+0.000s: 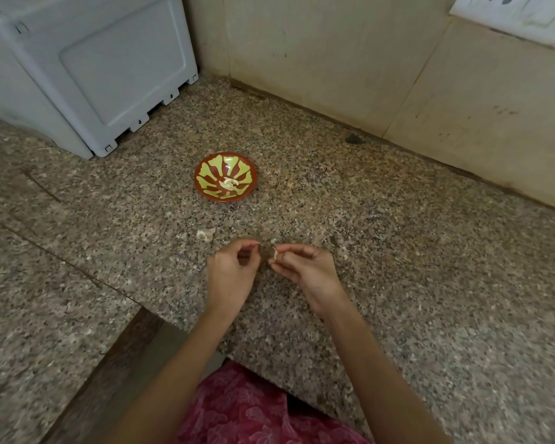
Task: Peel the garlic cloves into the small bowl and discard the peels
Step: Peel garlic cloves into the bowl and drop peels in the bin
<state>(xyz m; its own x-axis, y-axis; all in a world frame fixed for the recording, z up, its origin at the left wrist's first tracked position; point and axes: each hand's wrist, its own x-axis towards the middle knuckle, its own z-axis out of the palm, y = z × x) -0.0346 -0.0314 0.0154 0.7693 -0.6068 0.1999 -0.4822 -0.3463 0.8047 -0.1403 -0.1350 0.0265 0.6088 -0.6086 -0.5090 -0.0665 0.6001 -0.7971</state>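
The garlic clove (274, 252) in work is pinched at the fingertips of our right hand (305, 274), a pale flap standing up from it. Just across from it, our left hand (229, 274) has thumb and forefinger closed together; whether a scrap of skin lies between them is too small to tell. We would catch the loose edge with a nail and pull along the clove, turning it. Beyond the fingers sits the small bowl (212, 165) holding peeled cloves (228, 184). More garlic (205, 234) lies on the table (398, 251) near the left fingers.
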